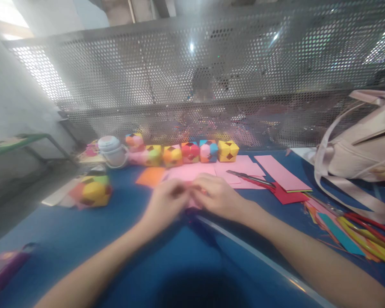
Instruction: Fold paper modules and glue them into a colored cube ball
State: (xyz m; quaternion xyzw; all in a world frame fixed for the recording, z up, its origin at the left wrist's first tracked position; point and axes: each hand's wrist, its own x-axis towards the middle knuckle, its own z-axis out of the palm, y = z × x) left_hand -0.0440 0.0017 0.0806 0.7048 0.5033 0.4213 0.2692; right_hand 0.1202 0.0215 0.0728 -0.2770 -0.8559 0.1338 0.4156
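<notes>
My left hand (167, 201) and my right hand (216, 194) meet over the blue table (115, 231), fingers pinched together on a small pink paper piece (192, 201) that is mostly hidden between them. The picture is blurred by motion. Just beyond the hands lie pink paper sheets (192, 172) and an orange sheet (150, 176). A row of several multicoloured folded paper cubes (182, 153) stands at the back. Another cube, yellow and orange (93, 190), sits apart to the left of my left hand.
A perforated metal screen (211, 77) closes the back of the table. A beige bag (362, 149) stands at the right. A cutter (250, 177) lies on pink and red paper (284, 175); coloured strips (356, 231) lie right. A white lidded container (112, 150) stands back left.
</notes>
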